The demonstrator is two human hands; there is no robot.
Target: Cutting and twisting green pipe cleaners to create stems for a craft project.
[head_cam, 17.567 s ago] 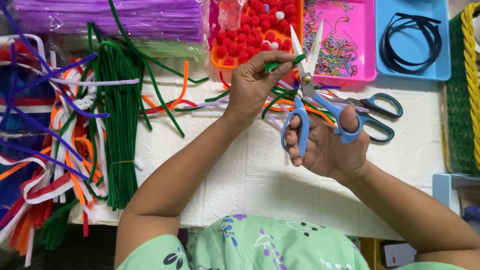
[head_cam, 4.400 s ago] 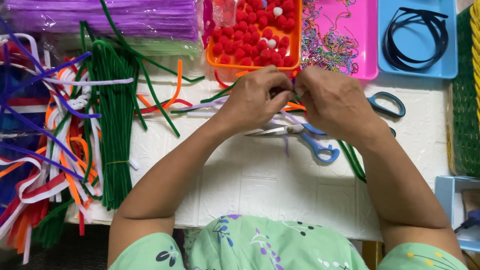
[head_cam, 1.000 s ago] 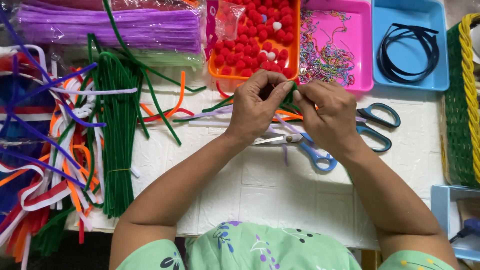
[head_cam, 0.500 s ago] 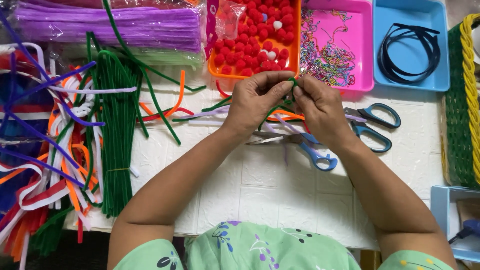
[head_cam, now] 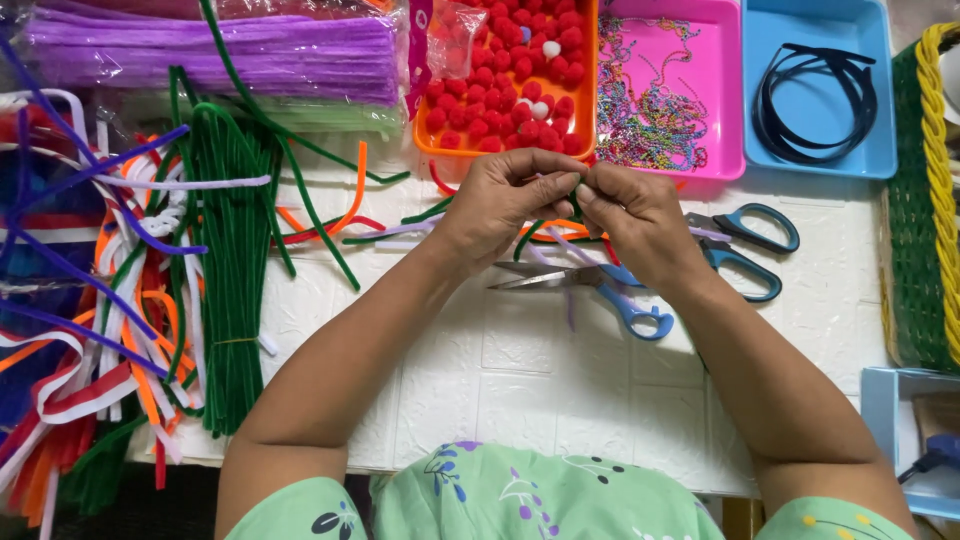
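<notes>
- Work surface: a white table top (head_cam: 560,380) with an embossed brick pattern, crowded along its far edge with trays and along one side with craft stems.
- Left hand (head_cam: 505,200): fingers curled in, thumb and fingertips pinched on a short green pipe cleaner (head_cam: 578,190); the grip is closed tight, with no gap visible.
- Right hand (head_cam: 640,225): meets the left hand fingertip to fingertip and pinches the same green pipe cleaner from the other side; most of the stem is hidden by the fingers.
- The pinch point sits above the table, just on the near side of the orange tray (head_cam: 590,100) filled with red pompoms (head_cam: 500,100).
- Directly below the grip: blue-handled scissors (head_cam: 600,285) lying flat on the table, blades pointing towards the left forearm.
- Beyond the right hand: a second pair of scissors with dark teal handles (head_cam: 750,245), partly covered by that hand.
- Beyond the grip, beside the orange tray: a pink tray (head_cam: 725,60) holding fine multicoloured chains, then a blue tray (head_cam: 880,100) holding black headbands (head_cam: 815,90).
- Outward from the left hand: loose orange, red and green stems, a thick bundle of dark green pipe cleaners (head_cam: 230,280), and a purple pack (head_cam: 210,55) further back.
- Outward from the right arm: a woven green basket (head_cam: 915,250) with a yellow rim.
</notes>
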